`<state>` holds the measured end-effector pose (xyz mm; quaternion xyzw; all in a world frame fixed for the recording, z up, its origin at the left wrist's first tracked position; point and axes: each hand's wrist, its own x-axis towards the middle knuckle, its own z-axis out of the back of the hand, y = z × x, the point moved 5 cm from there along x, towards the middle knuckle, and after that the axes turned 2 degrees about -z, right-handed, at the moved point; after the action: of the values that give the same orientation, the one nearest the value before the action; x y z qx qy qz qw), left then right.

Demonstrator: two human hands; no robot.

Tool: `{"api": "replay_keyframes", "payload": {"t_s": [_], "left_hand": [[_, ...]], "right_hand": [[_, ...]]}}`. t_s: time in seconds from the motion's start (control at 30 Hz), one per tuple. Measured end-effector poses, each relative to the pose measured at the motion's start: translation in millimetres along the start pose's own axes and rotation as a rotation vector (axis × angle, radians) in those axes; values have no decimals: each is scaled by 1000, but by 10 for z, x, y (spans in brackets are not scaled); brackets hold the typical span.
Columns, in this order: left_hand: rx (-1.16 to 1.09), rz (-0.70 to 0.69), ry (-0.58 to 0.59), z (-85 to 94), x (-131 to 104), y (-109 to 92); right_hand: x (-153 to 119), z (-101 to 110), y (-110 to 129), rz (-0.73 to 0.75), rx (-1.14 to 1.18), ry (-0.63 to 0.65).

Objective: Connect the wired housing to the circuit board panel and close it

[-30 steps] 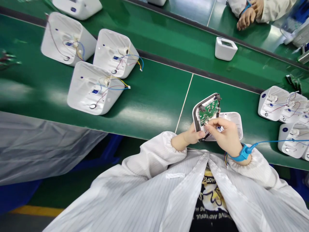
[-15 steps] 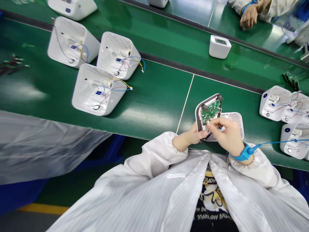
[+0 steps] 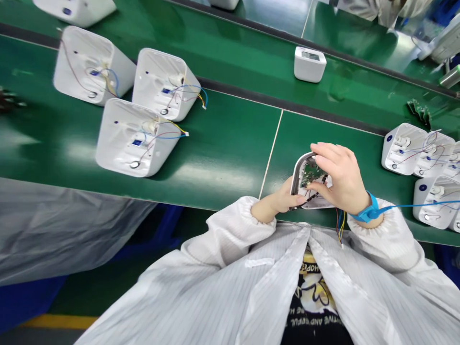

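My left hand [image 3: 285, 197] grips the lower left edge of a tilted white cover [image 3: 296, 176] that has a grey rim and a green circuit board [image 3: 311, 174] inside. Bent over the same cover from the right is my right hand [image 3: 339, 177], its fingers on the top edge and its thumb by the board. Behind and below the cover a white housing [image 3: 316, 203] shows in part, mostly hidden by the hands. Coloured wires [image 3: 340, 225] with a small plug hang at the bench edge beneath my right wrist.
Three open white housings with wires [image 3: 140, 139] stand at the left. Several more [image 3: 404, 148] stand at the right, near green boards [image 3: 419, 113]. A closed white device [image 3: 309, 64] sits beyond the dark rail. A blue cord [image 3: 413, 206] runs from my right wristband.
My right hand has risen from the board's lower part to the cover's top edge, its fingers now spread over it. The view has shifted slightly, and the person's hands across the bench have left view.
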<state>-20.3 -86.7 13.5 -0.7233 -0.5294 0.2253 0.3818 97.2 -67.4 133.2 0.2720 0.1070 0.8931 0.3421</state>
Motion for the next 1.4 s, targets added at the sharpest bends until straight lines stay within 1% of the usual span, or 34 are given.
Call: {"api": "replay_keyframes", "payload": {"t_s": [0.07, 0.1, 0.13, 0.17, 0.27, 0.3, 0.33, 0.37, 0.5, 0.6, 0.7, 0.77, 0.8, 0.87, 0.9, 0.97, 1.07, 1.13, 1.17, 1.23, 1.4], "left_hand": [[35, -28, 70, 9, -27, 57], [41, -36, 76, 21, -43, 87], [30, -31, 55, 38, -57, 114], [5, -11, 31, 47, -68, 138], [-96, 85, 5, 5, -67, 165], [-125, 105, 9, -20, -55, 155], [-149, 118, 12, -40, -37, 139], [-170, 123, 10, -51, -17, 121], [-232, 123, 49, -64, 40, 83], [-230, 124, 56, -37, 35, 94], [-171, 103, 10, 6, 9, 90], [-136, 103, -10, 16, -15, 80], [-127, 106, -11, 14, -27, 73], [-119, 103, -8, 4, -55, 55], [-112, 100, -10, 1, -71, 47], [-91, 82, -21, 4, -106, 38], [-40, 62, -50, 33, -163, 58], [9, 47, -83, 69, -193, 77], [34, 41, -97, 87, -203, 85], [72, 21, -111, 114, -213, 93], [112, 5, -78, 146, -208, 121]], "right_hand": [[-105, 131, 8, -31, 1, -28], [-175, 212, 10, -44, 27, -12], [-253, 288, 17, -45, 73, 37], [-337, 344, 36, -27, 139, 129], [-604, 385, 132, 56, 308, 542], [-665, 378, 148, 57, 322, 634], [-696, 367, 153, 46, 324, 680], [-701, 352, 152, 32, 330, 693], [-614, 293, 134, 1, 462, 644], [-631, 243, 131, -9, 479, 728], [-702, 213, 144, -5, 464, 831], [-718, 211, 152, 0, 509, 849], [-708, 215, 153, 2, 545, 831], [-648, 228, 127, -31, 620, 730], [-607, 230, 93, -77, 646, 650], [-529, 217, -11, -223, 633, 456], [-457, 165, -164, -428, 510, 166], [-431, 108, -226, -514, 443, 31], [-421, 76, -249, -544, 422, -13], [-400, 18, -282, -573, 375, -59], [-369, -46, -355, -588, 203, -67]]}}
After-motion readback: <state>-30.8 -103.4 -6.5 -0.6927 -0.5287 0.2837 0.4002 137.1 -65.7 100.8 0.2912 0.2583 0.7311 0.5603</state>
